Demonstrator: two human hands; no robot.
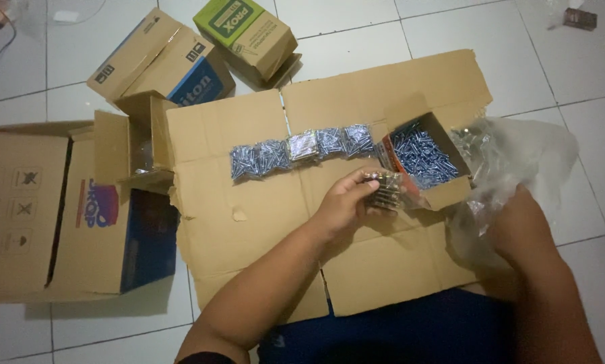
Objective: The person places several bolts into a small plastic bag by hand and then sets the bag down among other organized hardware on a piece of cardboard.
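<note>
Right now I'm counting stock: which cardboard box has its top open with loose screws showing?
The small open box by the left hand, full of loose silvery screws; the others show none.

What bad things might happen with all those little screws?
The left hand holds a small clear packet of screws; if it splits or slips, screws may scatter over the flattened cardboard. The open box of loose screws sits tilted beside that hand, so a bump might spill it. The right hand is inside a plastic bag, where sharp tips could prick.

Single head view, steep downward, close over flattened cardboard (248,222) on tiled floor (572,87).
</note>
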